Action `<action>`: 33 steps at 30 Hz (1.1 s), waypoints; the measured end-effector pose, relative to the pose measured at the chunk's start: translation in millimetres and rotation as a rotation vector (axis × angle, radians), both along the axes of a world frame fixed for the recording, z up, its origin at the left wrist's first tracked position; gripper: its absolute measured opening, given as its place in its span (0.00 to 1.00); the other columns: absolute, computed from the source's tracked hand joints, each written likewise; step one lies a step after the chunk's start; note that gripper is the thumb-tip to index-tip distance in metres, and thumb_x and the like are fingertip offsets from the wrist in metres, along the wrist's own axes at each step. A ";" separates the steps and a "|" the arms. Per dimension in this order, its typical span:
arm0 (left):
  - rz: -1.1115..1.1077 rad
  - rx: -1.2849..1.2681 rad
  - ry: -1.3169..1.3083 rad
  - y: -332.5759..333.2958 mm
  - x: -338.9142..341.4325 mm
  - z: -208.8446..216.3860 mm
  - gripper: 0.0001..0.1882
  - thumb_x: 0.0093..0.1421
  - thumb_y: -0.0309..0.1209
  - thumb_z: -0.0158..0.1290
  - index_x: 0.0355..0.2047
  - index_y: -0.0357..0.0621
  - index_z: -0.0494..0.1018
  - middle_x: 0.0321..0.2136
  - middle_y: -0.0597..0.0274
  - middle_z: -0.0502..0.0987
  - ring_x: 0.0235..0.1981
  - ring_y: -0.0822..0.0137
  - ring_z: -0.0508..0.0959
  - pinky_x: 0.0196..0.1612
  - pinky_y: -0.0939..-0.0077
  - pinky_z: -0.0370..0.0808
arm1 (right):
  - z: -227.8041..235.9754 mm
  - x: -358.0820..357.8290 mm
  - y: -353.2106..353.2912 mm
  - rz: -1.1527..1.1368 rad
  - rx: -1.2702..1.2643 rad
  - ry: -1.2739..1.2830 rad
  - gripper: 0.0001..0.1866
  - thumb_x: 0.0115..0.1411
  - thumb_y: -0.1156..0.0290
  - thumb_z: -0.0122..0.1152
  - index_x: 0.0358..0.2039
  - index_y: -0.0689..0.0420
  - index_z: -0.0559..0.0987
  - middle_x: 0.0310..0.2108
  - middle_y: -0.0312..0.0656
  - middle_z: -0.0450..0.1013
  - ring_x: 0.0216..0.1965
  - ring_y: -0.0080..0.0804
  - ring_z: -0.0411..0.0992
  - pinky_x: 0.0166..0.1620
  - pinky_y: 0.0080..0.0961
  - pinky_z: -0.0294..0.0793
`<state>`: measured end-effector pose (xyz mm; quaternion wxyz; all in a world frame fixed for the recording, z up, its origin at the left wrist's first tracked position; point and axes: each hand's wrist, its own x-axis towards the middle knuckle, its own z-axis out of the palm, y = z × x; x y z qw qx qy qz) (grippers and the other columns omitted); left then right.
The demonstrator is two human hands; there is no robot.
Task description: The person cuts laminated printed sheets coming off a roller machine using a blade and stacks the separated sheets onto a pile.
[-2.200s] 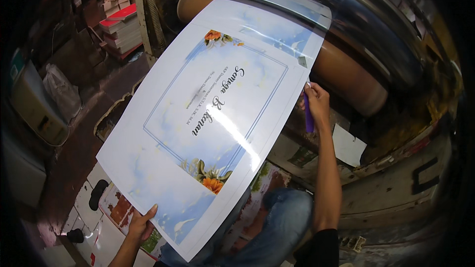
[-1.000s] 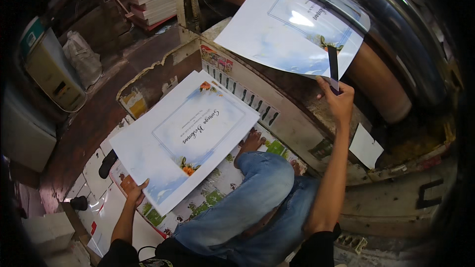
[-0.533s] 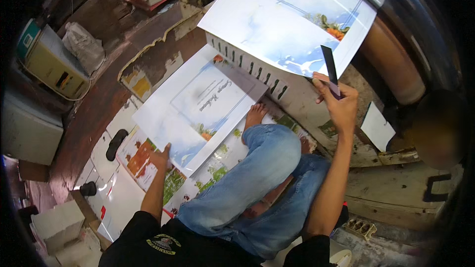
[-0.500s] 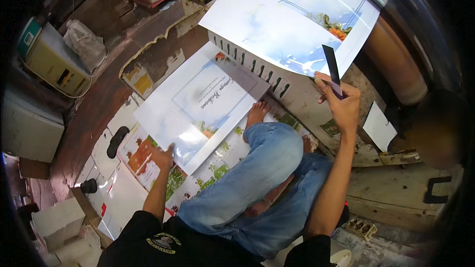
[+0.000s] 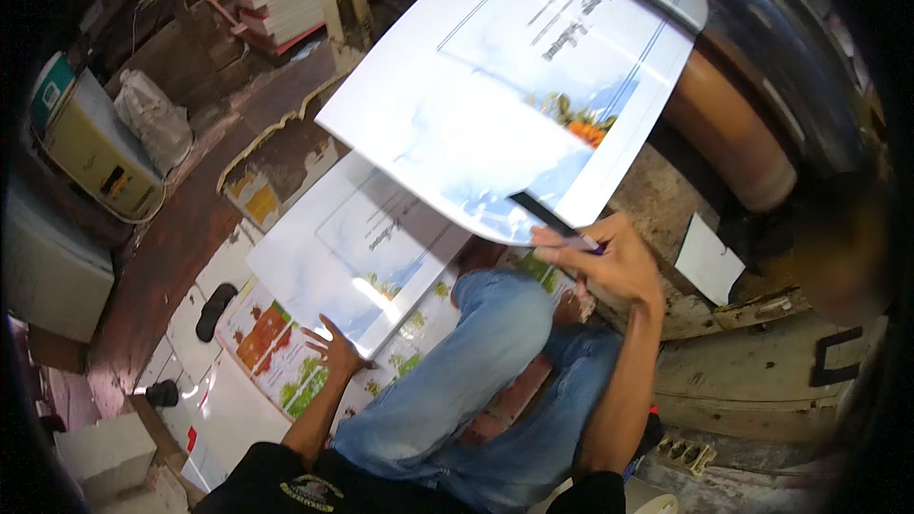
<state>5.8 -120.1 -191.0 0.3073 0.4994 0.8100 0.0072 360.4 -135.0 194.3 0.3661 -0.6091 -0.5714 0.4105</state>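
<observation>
Sheet (image 5: 452,119) extends farther out now, right hand (image 5: 619,262) apparently pinching it.

Looks like smooth paper in the sheet (image 5: 505,124), glossy enough to throw back a broad white glare. Shows the same sheen on the stack (image 5: 333,257) — a bright streak on top. Appears smooth and dull along the black strip (image 5: 541,212). Gleams as polished metal on the roller (image 5: 762,14); turns smooth brown with a softer shine on the tube (image 5: 741,138). Reads as faded denim in the jeans (image 5: 457,362), matt black cloth in the shirt (image 5: 271,481). Looks crumpled and dull on the sack (image 5: 152,119) — scuffed, matt on the panel (image 5: 752,376).
</observation>
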 end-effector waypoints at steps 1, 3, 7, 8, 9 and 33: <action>-0.132 0.125 0.042 6.9 -4.4 13.9 0.82 0.23 0.42 0.79 0.66 0.35 0.29 0.61 0.18 0.39 0.65 0.27 0.32 0.64 0.39 0.53 | 3.7 -1.9 2.8 0.052 -0.020 -0.008 0.12 0.51 0.71 0.71 0.36 0.62 0.84 0.22 0.38 0.79 0.12 0.14 0.65 0.14 0.15 0.64; -0.255 0.276 -0.305 30.2 5.5 47.4 0.64 0.33 0.41 0.76 0.64 0.33 0.49 0.58 0.31 0.60 0.64 0.40 0.53 0.60 0.49 0.64 | 15.8 -1.6 8.3 0.119 -0.027 -0.008 0.13 0.51 0.70 0.72 0.37 0.61 0.84 0.23 0.38 0.79 0.13 0.14 0.65 0.14 0.15 0.64; -0.197 0.351 -1.546 81.5 81.0 199.3 0.33 0.57 0.36 0.62 0.58 0.32 0.63 0.56 0.51 0.69 0.51 0.59 0.75 0.52 0.66 0.75 | 49.9 -5.1 10.2 0.178 -0.128 -0.009 0.14 0.50 0.68 0.72 0.37 0.60 0.85 0.26 0.37 0.80 0.13 0.13 0.66 0.15 0.14 0.65; -0.093 0.206 -2.076 90.1 89.7 212.8 0.35 0.60 0.38 0.59 0.61 0.33 0.59 0.57 0.50 0.67 0.52 0.57 0.74 0.54 0.62 0.74 | 54.0 -9.0 8.4 0.204 -0.194 -0.007 0.14 0.51 0.68 0.72 0.37 0.60 0.85 0.26 0.37 0.80 0.13 0.13 0.66 0.16 0.14 0.65; 0.056 0.094 -2.263 87.0 112.2 253.4 0.34 0.60 0.38 0.58 0.60 0.34 0.59 0.55 0.50 0.68 0.52 0.57 0.74 0.54 0.61 0.73 | 54.9 -2.6 6.3 0.236 -0.251 -0.044 0.15 0.51 0.65 0.73 0.37 0.59 0.84 0.25 0.38 0.79 0.13 0.14 0.67 0.16 0.14 0.65; -0.182 0.531 -1.183 31.2 89.4 387.8 0.20 0.67 0.36 0.50 0.52 0.34 0.67 0.45 0.53 0.74 0.48 0.63 0.73 0.51 0.68 0.71 | 70.5 160.7 53.1 -0.905 0.498 0.773 0.18 0.66 0.58 0.53 0.49 0.55 0.71 0.32 0.29 0.68 0.25 0.16 0.59 0.28 0.15 0.58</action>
